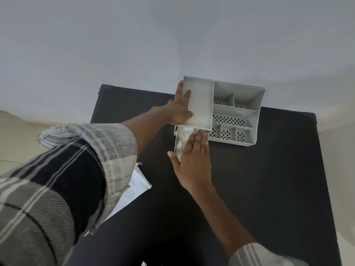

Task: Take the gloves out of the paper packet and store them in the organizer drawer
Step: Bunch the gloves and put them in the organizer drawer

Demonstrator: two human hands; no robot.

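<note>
A grey plastic organizer with several compartments stands at the far edge of a dark table. Its drawer is pulled out toward me below the left compartment. Whitish translucent gloves lie inside the drawer. My right hand lies flat, fingers together, over the drawer and on the gloves. My left hand grips the organizer's left wall, with fingers hooked over the rim. The white paper packet lies on the table near me, partly hidden under my left sleeve.
A plain pale wall rises right behind the organizer. The table's right edge drops to a light floor. My plaid left sleeve covers the near-left part of the table.
</note>
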